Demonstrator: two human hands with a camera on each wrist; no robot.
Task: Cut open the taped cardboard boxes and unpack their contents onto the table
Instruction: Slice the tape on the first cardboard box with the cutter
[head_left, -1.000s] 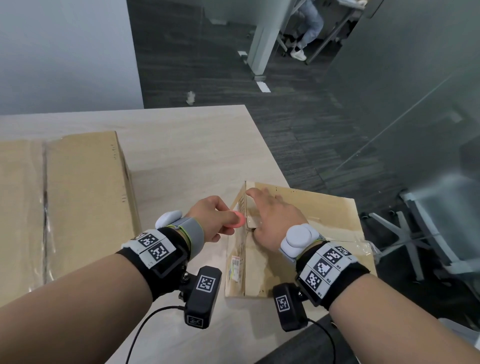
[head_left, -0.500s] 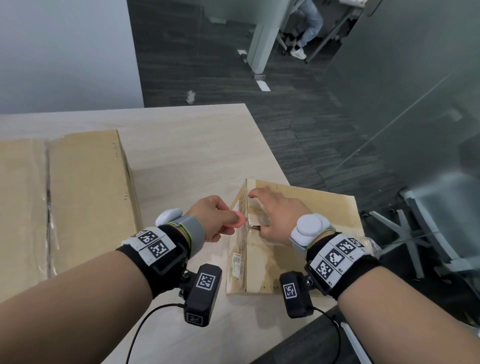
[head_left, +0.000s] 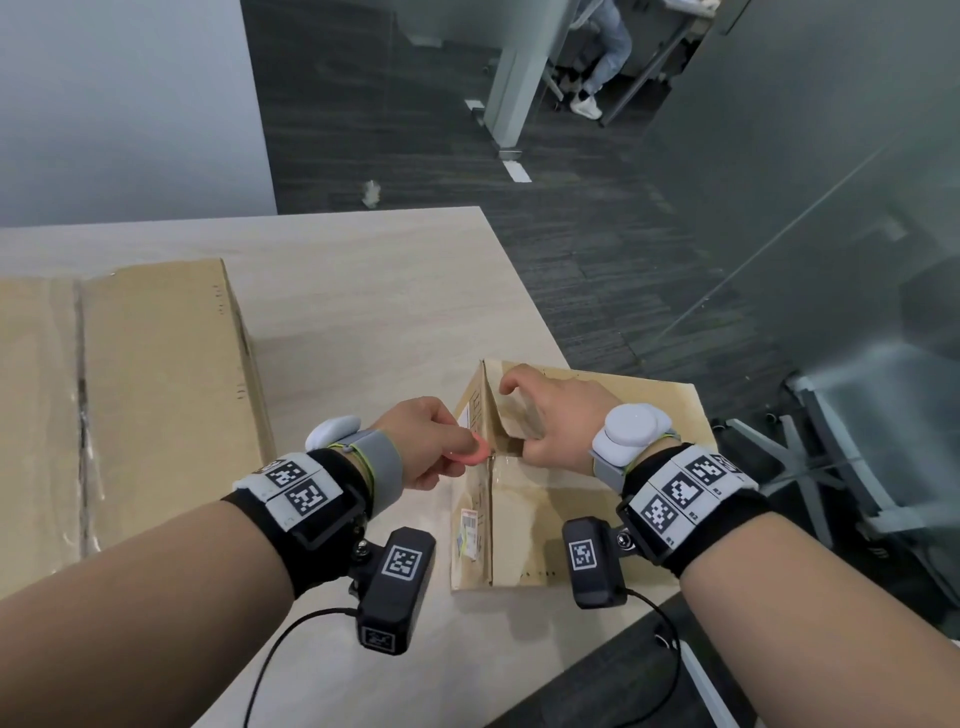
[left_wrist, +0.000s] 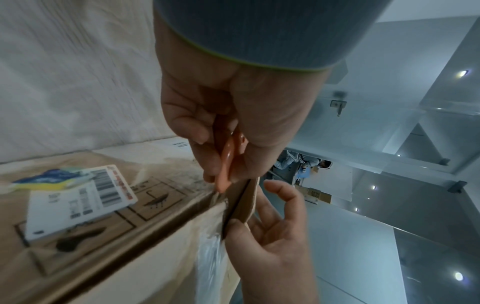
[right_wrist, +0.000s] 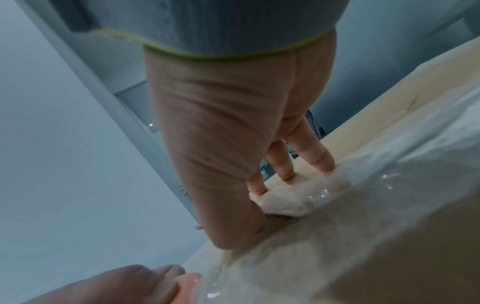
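Cardboard box (head_left: 571, 499) sits at the bench (head_left: 363, 291) corner; left hand (head_left: 421, 441) pinches a pink cutter (head_left: 470, 453) at its taped edge, right hand (head_left: 558, 421) grips the raised flap (head_left: 493, 410).

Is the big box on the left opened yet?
No, in the head view the large box lies with its flaps flat and tape along the seam, while both hands work on the small box.
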